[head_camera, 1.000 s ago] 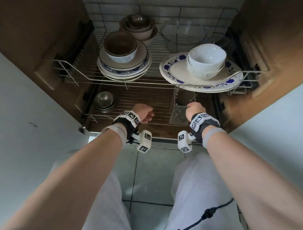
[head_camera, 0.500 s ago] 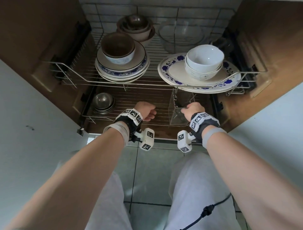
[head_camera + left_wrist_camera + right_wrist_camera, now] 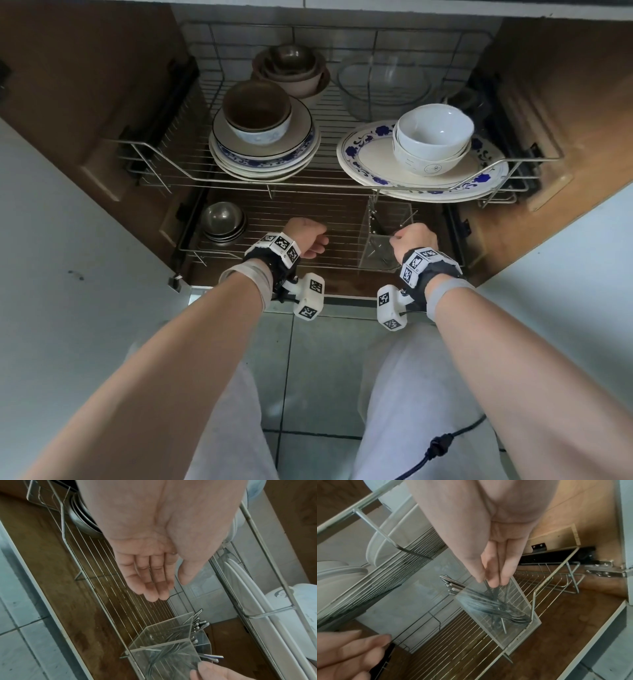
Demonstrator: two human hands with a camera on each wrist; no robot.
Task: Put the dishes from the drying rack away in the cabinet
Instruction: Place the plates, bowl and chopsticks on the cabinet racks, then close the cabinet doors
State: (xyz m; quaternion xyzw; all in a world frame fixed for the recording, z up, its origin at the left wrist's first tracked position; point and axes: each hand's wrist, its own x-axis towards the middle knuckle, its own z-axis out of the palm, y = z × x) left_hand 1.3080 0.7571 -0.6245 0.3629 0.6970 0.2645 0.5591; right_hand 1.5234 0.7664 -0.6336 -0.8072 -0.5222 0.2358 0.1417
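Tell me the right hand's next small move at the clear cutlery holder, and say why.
Probably let go and draw the right hand back. Its fingertips pinch the tops of thin metal utensils whose lower ends already sit inside the clear holder on the lower wire rack. The left hand hangs empty alongside.

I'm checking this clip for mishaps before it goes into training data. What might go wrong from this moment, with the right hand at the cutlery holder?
1. The right hand pinches thin utensil stems in the clear holder; the crossed cutlery could snag and tilt the holder.
2. The blue-patterned plate overhangs the upper rack's front rail just above that hand; lifting carelessly might knock it.
3. The left hand is open and steadies nothing.
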